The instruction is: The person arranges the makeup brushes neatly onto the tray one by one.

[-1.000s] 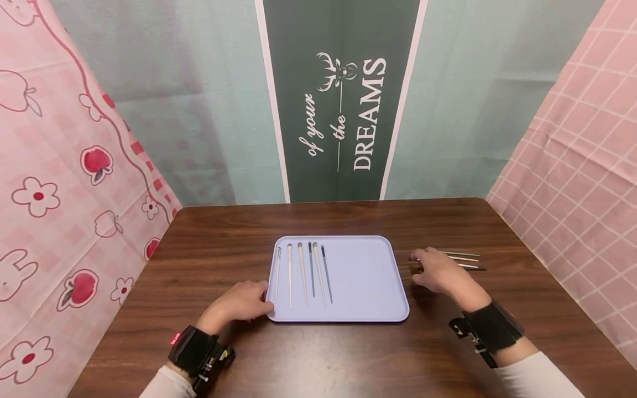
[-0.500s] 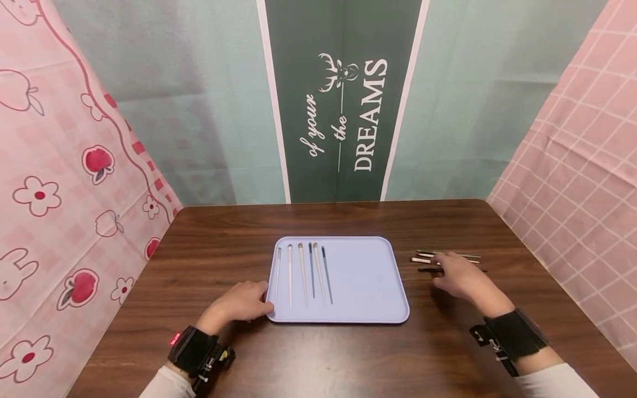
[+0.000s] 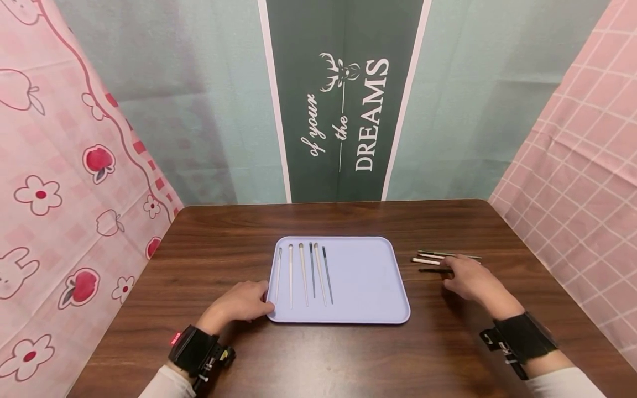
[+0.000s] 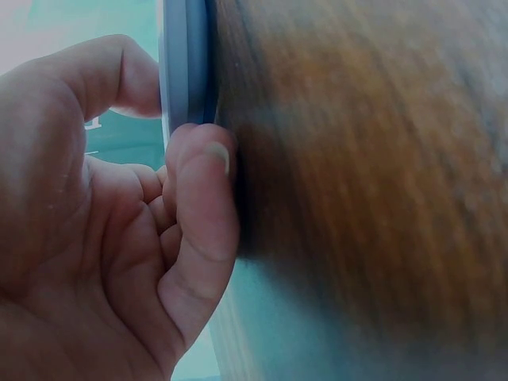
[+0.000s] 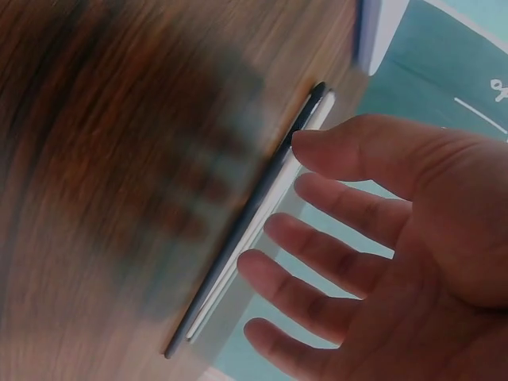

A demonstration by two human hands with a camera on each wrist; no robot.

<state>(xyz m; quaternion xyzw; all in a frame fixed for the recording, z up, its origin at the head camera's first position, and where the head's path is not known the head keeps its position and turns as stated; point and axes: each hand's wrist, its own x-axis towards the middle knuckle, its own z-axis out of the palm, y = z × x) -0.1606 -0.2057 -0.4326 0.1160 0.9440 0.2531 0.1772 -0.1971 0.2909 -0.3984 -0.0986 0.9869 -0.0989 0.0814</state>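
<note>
My left hand (image 3: 242,301) holds the pale lavender tray (image 3: 368,309) at its near left corner. The left wrist view shows the thumb over the tray's rim (image 4: 184,71) and a curled finger against its outer side. Slim makeup brushes (image 3: 303,273), some light and some dark, lie side by side on the tray's left half. Right of the tray my right hand (image 3: 470,279) hovers over more brushes, its fingers loosely spread and partly covering them. Among these are a black brush (image 5: 238,226), a white brush (image 5: 274,202) and a green-handled brush (image 3: 423,252).
The dark wooden table (image 3: 343,359) carries everything. A green-grey curtain (image 3: 219,110) hangs behind it. Pink patterned cloths stand at the left (image 3: 74,193) and right (image 3: 572,166) sides. Black straps with small cameras wrap both wrists.
My right hand has drawn back to the right along the loose brushes, uncovering their tips. The left hand and the tray have stayed in place.
</note>
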